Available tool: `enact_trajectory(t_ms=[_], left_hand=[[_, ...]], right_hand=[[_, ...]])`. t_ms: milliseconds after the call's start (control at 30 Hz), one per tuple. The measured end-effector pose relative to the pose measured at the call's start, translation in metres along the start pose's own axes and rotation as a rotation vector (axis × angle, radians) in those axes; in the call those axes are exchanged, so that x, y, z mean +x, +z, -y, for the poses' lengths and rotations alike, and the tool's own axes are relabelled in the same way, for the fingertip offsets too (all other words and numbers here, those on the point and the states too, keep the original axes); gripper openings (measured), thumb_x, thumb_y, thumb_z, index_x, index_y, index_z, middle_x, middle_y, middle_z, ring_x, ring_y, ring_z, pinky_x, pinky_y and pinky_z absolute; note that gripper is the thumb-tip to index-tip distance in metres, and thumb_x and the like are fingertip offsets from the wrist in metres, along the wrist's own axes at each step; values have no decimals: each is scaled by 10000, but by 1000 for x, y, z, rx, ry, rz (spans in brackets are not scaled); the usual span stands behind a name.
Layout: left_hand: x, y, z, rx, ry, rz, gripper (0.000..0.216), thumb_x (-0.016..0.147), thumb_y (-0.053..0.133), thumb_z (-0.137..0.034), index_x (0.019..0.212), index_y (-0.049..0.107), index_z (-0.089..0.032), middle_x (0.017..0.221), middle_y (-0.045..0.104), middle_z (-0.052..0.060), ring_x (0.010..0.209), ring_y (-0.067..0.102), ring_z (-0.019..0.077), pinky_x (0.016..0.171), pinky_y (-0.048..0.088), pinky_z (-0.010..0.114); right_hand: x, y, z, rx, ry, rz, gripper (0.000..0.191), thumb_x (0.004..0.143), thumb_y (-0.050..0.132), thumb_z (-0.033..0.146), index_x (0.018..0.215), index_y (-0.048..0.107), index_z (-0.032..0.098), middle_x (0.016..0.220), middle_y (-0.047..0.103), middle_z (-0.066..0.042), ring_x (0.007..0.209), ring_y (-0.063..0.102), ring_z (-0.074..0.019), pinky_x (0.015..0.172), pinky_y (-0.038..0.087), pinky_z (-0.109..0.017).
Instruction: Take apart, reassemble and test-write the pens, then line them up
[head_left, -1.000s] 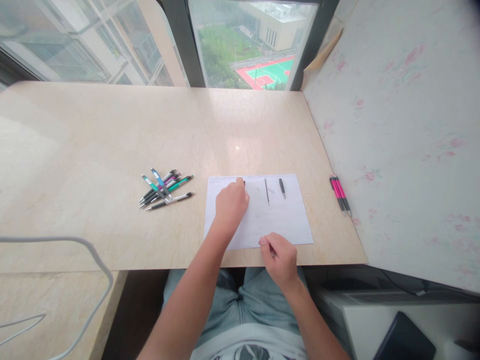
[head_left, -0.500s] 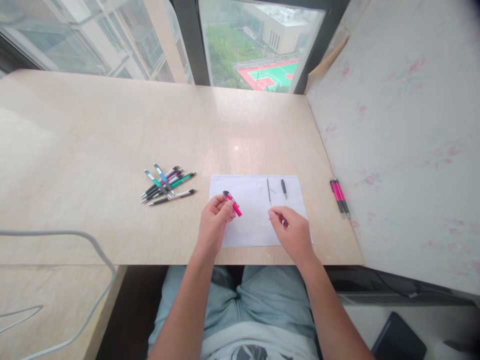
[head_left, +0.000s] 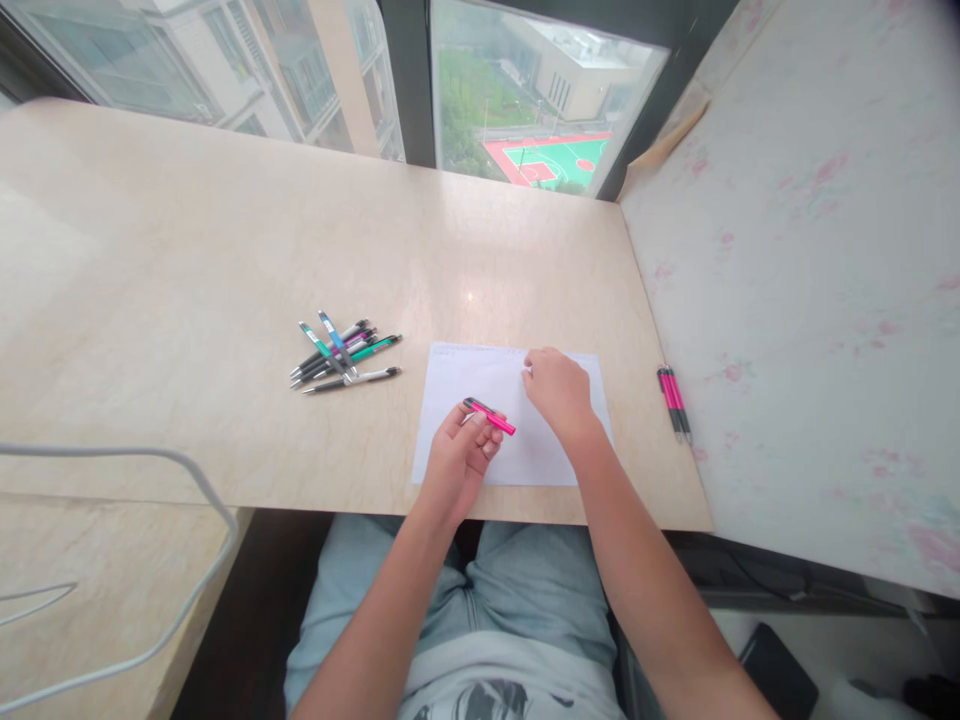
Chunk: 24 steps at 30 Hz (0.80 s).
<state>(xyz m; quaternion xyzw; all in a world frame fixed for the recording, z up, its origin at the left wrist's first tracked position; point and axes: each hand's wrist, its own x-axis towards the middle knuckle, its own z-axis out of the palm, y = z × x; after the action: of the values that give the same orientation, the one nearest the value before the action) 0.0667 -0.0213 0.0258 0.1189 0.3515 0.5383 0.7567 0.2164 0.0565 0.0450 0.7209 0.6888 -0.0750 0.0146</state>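
My left hand [head_left: 461, 450] is closed around the pink barrel of a pen [head_left: 493, 417], which has a black clip end and points down to the right. It is held over the lower middle of a white sheet of paper [head_left: 450, 465]. My right hand [head_left: 559, 390] is at the upper right of the sheet, its fingers curled down at the paper. Whatever lies between those fingertips is too small or hidden to make out. The thin refill and the dark pen grip seen earlier are hidden behind this hand.
A pile of several pens [head_left: 345, 355] in green, blue, purple, black and white lies left of the paper. Two pink-and-black pens [head_left: 675, 403] lie by the flowered wall [head_left: 810, 330]. A grey cable [head_left: 202, 480] loops at the left, and a window [head_left: 547, 110] is behind the table.
My right hand has moved up and slightly left on the sheet, covering the refill and dark grip. My left hand has shifted right with the pink barrel, which is now turned closer to level.
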Motion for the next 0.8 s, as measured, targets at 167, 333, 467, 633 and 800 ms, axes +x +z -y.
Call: enact_trajectory(t_ms=[167, 333, 467, 633, 800], left_hand=[[0, 1, 0, -227, -173, 108, 124, 808, 726, -168, 859, 621, -125, 859, 653, 41, 639, 550, 38, 587, 466, 126], [4, -7, 5, -330, -186, 127, 152, 803, 715, -149, 926, 627, -133, 832, 632, 32, 571, 474, 26, 517, 419, 110], [3, -11, 8, -317, -174, 176, 172, 804, 713, -173, 949, 622, -151, 822, 622, 25, 542, 434, 30, 528, 429, 133], [0, -11, 8, -273, -130, 145, 207, 776, 753, -222, 930, 625, -166, 808, 604, 4, 527, 387, 21, 527, 421, 128], [0, -10, 9, -265, -100, 121, 294, 752, 781, -228, 1004, 652, -148, 801, 608, 4, 529, 414, 17, 524, 421, 128]], right_hand=[[2, 6, -1, -9, -38, -19, 240, 954, 451, 184, 976, 689, 204, 988, 681, -111, 822, 652, -220, 631, 409, -297], [-7, 6, -5, 135, -92, -95, 207, 925, 487, 177, 924, 692, 207, 959, 688, -89, 835, 627, -210, 664, 415, -298], [-33, 11, -9, 461, -132, -174, 207, 887, 521, 195, 1008, 689, 194, 891, 699, -53, 716, 591, -164, 740, 462, -318], [-74, 17, -6, 893, -36, -155, 183, 871, 581, 314, 920, 710, 195, 903, 714, -61, 779, 640, -182, 644, 499, -299], [-100, 14, 7, 1317, 119, -87, 213, 849, 655, 394, 911, 689, 193, 872, 728, -59, 720, 649, -164, 554, 486, -263]])
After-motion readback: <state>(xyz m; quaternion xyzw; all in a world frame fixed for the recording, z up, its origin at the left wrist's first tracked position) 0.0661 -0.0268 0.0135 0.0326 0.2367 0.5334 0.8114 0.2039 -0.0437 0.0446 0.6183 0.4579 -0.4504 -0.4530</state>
